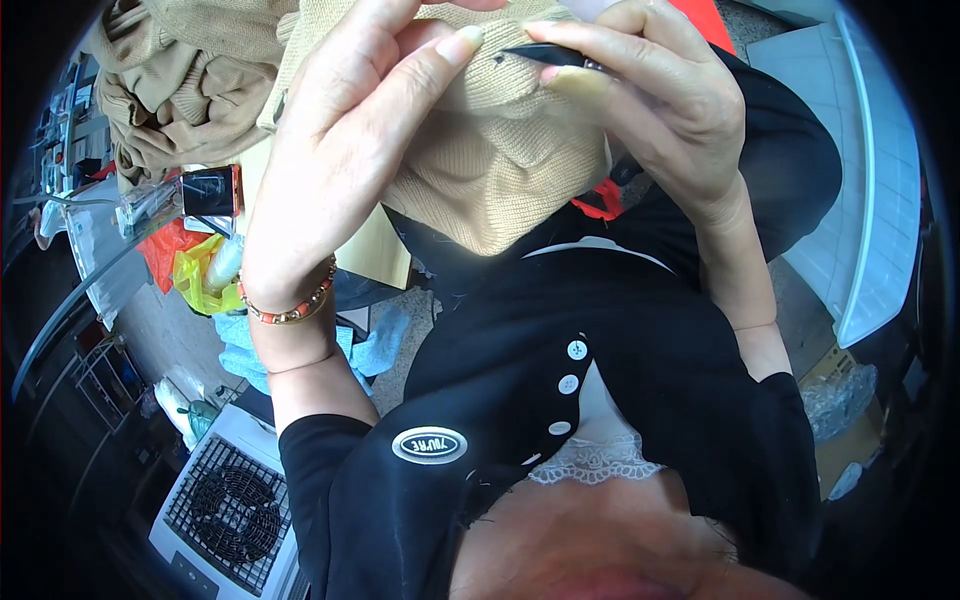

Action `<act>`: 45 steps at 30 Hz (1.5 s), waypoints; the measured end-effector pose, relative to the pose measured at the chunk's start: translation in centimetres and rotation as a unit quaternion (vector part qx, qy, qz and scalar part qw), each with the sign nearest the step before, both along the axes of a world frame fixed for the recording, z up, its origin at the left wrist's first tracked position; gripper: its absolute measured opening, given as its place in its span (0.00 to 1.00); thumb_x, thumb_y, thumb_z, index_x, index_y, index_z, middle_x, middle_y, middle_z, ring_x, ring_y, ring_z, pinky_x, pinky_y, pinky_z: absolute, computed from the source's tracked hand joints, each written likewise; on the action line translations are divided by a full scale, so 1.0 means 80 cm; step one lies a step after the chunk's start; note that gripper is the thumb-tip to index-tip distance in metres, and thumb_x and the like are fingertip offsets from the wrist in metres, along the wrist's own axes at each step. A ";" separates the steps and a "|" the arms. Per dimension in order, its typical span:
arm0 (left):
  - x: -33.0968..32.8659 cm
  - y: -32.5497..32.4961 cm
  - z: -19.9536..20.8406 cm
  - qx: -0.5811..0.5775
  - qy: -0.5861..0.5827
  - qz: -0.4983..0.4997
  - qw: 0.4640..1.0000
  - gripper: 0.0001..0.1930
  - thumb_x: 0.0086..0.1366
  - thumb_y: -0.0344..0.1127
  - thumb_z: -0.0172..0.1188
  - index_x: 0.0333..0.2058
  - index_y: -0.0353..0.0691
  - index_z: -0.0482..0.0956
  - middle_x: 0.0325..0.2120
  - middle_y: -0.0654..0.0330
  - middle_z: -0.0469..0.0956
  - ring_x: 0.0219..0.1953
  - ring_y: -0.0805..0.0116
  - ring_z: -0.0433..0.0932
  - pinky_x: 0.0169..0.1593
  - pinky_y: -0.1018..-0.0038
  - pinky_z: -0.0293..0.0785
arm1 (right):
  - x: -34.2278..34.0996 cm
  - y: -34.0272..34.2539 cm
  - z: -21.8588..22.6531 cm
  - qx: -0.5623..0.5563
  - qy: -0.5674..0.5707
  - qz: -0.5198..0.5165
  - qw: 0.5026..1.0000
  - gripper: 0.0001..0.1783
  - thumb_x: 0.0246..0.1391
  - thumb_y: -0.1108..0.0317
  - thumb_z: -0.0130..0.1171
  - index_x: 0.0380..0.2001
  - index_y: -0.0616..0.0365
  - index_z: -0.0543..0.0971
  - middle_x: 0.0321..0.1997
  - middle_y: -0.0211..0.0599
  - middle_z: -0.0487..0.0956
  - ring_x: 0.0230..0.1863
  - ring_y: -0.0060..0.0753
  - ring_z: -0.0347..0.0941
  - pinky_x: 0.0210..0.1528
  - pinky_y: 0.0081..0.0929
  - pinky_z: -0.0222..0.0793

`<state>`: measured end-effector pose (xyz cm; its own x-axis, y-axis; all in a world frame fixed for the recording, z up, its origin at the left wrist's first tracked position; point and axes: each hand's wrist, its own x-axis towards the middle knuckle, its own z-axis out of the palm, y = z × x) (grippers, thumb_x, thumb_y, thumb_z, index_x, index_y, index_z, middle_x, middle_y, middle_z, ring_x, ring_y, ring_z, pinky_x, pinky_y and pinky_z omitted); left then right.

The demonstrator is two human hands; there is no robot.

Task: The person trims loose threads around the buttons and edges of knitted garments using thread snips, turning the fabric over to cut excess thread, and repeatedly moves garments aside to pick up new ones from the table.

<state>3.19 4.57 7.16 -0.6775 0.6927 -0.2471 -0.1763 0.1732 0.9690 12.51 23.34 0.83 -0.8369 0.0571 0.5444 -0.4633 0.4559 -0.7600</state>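
A tan knitted garment (520, 190) hangs bunched between my hands at the top of the view. My left hand (350, 120) pinches its ribbed knit between thumb and fingers. My right hand (660, 90) is closed on a small black pointed tool (550, 54), possibly tweezers or snips; its far end is hidden in the fingers. The tool's tip lies close to a small dark spot (499, 58) on the knit. I cannot tell whether the two touch.
More tan knitwear (190, 90) is heaped at the upper left. Near it are a dark-screened phone (210, 191), a yellow plastic bag (205, 270) and a red bag (165, 252). A fan unit (230, 500) stands lower left, a large white plastic bin (870, 190) at right.
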 end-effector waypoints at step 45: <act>-0.008 -0.041 -0.019 0.042 0.001 -0.030 0.999 0.14 0.69 0.33 0.55 0.48 0.29 0.76 0.39 0.64 0.79 0.41 0.81 0.76 0.46 0.85 0.70 | -0.005 -0.013 0.011 0.042 -0.013 0.020 0.999 0.22 0.48 0.79 0.65 0.49 0.65 0.80 0.31 0.31 0.73 0.25 0.15 0.65 0.26 0.14 0.60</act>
<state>2.53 1.27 5.64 -0.6348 0.7501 -0.1856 -0.1658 0.1023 0.9808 12.13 22.30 1.71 -0.8510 -0.0219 0.5246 -0.4640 0.4993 -0.7317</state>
